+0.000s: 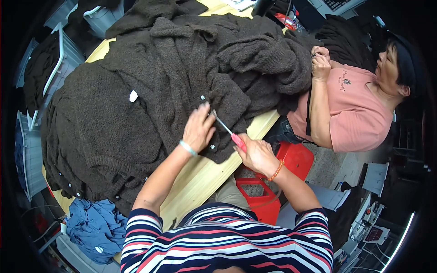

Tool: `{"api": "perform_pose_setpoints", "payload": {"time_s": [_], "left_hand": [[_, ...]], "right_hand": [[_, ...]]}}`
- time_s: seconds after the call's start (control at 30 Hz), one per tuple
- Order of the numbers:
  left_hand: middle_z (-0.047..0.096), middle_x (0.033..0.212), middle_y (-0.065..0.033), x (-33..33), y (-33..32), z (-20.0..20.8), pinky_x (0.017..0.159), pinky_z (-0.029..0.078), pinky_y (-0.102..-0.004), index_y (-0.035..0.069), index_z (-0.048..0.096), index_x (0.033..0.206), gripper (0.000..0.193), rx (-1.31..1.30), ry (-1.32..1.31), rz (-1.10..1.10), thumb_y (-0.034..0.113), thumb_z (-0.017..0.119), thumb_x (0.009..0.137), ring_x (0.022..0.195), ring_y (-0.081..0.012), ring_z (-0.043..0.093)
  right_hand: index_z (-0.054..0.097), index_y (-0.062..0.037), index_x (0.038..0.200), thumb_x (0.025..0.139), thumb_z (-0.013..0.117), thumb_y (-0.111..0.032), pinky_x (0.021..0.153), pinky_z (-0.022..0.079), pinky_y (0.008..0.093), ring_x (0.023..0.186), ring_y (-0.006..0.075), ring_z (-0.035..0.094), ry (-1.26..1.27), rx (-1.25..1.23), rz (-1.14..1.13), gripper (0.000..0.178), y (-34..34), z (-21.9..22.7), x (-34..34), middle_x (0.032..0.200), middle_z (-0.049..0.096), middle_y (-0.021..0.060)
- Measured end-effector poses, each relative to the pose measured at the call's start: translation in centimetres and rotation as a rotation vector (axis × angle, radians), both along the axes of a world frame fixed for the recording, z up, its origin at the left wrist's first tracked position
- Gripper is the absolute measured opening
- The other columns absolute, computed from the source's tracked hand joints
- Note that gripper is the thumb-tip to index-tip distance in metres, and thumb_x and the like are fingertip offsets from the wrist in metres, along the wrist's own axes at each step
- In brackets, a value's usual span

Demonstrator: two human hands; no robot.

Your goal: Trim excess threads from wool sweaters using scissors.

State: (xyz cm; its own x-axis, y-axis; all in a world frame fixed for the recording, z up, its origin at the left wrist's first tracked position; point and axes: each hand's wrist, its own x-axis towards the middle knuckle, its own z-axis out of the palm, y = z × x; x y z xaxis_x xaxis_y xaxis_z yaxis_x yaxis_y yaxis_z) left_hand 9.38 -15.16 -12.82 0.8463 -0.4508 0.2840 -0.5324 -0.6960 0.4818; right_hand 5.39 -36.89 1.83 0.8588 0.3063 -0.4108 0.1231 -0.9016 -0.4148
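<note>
A dark brown knitted garment (182,86) lies in thick folds in front of me, with pale round buttons along it, one of them (203,98) just beyond my left fingertips. My left hand (199,126) rests on the knit with its fingers stretched out, slightly blurred. In my right hand (258,155) is a hook tool (238,142) with a pink-red handle and a thin metal shaft. Its tip reaches the knit right beside my left fingers. A second button (212,147) shows on the fabric between my hands.
More brown knitwear (109,136) covers the left of the wooden table (191,182). A person in a pink shirt (355,107) handles knit at the right. Red stools (296,159) stand near my right arm. Grey crates (59,73) and blue cloth (95,227) are at the left.
</note>
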Motion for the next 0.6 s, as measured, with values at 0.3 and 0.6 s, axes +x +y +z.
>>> {"api": "perform_pose_setpoints", "payload": {"time_s": [0.3, 0.6], "left_hand": [[0.019, 0.160, -0.0228, 3.2, -1.1, -2.6, 0.121, 0.008, -0.0524, 0.005, 0.034, 0.150, 0.089, 0.480, 0.222, 0.085, 0.052, 0.067, 0.083, 0.150, -0.0378, 0.011], [0.019, 0.160, -0.0208, 2.8, -1.4, -2.5, 0.121, 0.004, -0.0541, 0.007, 0.038, 0.148, 0.083, 0.528, 0.236, 0.053, 0.055, 0.063, 0.085, 0.151, -0.0358, 0.009]], "right_hand": [[0.061, -0.0024, 0.101, 0.092, 0.060, -0.032, 0.077, 0.053, 0.0513, 0.080, 0.0435, 0.068, -0.079, -0.058, -0.021, 0.031, 0.9, -3.3, 2.2, 0.080, 0.068, 0.0244], [0.059, -0.0009, 0.098, 0.092, 0.058, -0.028, 0.079, 0.052, 0.0524, 0.086, 0.0429, 0.067, -0.130, 0.052, -0.081, 0.028, 3.3, -4.4, 5.3, 0.086, 0.069, 0.0254]]}}
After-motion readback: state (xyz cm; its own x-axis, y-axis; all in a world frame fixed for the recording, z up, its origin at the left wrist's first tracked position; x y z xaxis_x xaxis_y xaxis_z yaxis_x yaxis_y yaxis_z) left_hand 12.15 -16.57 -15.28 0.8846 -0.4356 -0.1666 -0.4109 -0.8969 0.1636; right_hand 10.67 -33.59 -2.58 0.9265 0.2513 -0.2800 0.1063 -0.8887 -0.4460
